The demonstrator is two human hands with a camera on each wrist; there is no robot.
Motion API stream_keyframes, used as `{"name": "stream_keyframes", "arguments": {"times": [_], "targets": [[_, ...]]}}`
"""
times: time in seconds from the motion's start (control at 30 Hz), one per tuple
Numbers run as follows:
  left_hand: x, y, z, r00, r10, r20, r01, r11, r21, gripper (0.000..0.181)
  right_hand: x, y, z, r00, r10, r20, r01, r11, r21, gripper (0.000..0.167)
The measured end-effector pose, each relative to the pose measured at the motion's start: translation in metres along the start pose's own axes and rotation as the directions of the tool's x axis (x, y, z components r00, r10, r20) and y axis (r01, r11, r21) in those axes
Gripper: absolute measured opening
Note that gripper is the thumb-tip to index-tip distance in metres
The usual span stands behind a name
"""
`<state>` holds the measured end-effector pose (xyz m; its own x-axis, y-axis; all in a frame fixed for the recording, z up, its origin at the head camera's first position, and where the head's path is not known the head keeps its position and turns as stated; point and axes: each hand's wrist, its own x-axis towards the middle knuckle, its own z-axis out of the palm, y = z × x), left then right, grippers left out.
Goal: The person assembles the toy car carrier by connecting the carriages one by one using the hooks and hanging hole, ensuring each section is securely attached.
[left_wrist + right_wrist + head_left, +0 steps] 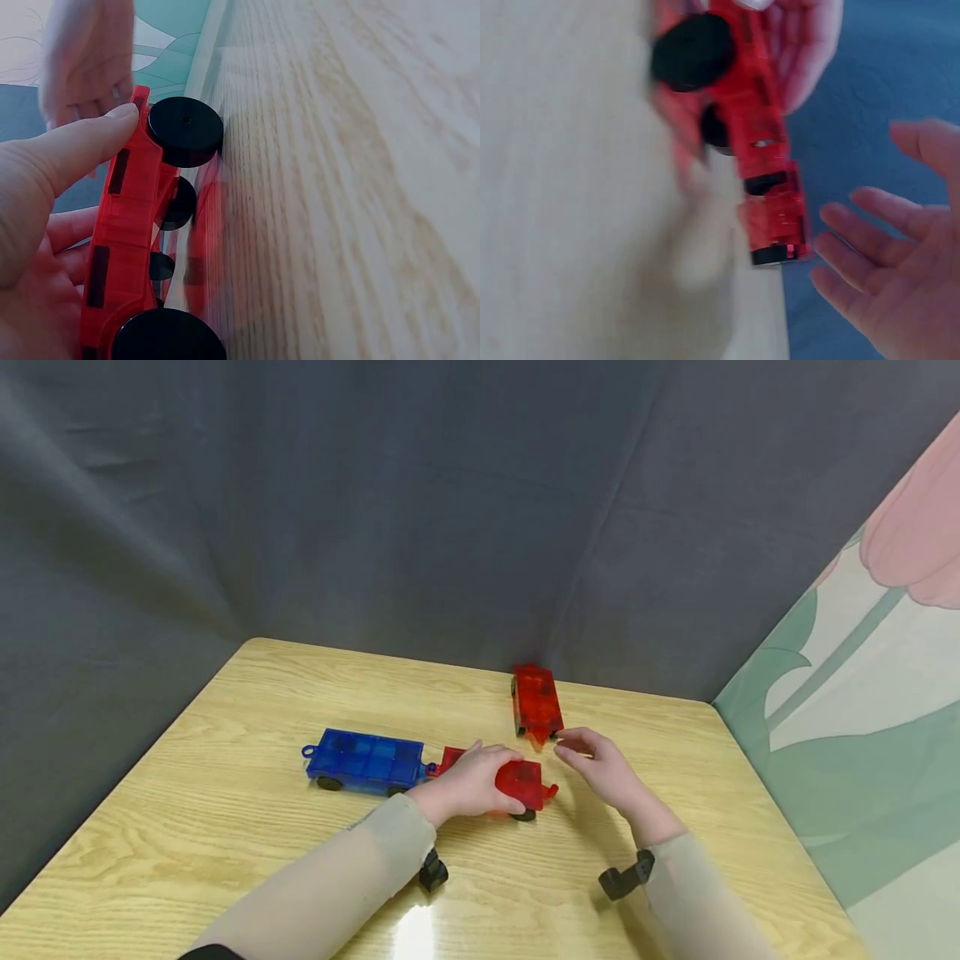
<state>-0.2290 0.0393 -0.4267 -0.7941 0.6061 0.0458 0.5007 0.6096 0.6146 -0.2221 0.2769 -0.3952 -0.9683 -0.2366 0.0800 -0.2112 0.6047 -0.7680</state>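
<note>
A red wheeled car (521, 782) stands at the middle of the table, its left end against a blue wheeled car (365, 760). My left hand (474, 782) grips the red car from above, the thumb on its near side, as the left wrist view also shows beside the red car body (124, 217). My right hand (600, 768) is just right of it, fingers loosely bent and holding nothing. Behind, a second red car (537, 697) points towards me, its near end close to the right fingertips. In the right wrist view the right hand (900, 262) has its fingers spread.
The wooden table (225, 827) ends at a dark curtain (420, 527) at the back. A flower-patterned cloth (885, 693) hangs at the right. Small dark devices are strapped at both wrists.
</note>
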Motion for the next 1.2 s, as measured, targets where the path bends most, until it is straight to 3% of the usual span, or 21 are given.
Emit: {"name": "stream_keyframes", "arguments": {"times": [0.17, 0.33, 0.6, 0.9, 1.2], "targets": [[0.001, 0.0, 0.001, 1.0, 0.004, -0.005, -0.004, 1.0, 0.008, 0.075, 0.022, -0.01, -0.014, 0.996, 0.007, -0.091, -0.011, 0.999, -0.035, 0.041], [0.0, 0.001, 0.0, 1.0, -0.004, -0.004, 0.004, 1.0, 0.008, 0.075, 0.049, -0.013, -0.019, 0.995, 0.034, -0.091, -0.043, 0.994, -0.105, 0.047], [-0.001, 0.002, -0.002, 1.0, -0.016, -0.003, 0.016, 1.0, -0.003, 0.074, 0.079, 0.003, -0.014, 0.992, 0.099, -0.08, -0.111, 0.98, -0.165, 0.056], [0.0, 0.003, 0.0, 1.0, 0.008, -0.006, -0.008, 1.0, -0.007, 0.073, 0.096, 0.016, -0.009, 0.992, 0.11, -0.058, -0.121, 0.96, -0.251, 0.069], [0.0, 0.006, 0.003, 1.0, 0.014, -0.003, -0.014, 1.0, -0.001, 0.072, 0.101, 0.019, 0.004, 0.986, 0.158, 0.052, -0.126, 0.913, -0.388, 0.078]]}}
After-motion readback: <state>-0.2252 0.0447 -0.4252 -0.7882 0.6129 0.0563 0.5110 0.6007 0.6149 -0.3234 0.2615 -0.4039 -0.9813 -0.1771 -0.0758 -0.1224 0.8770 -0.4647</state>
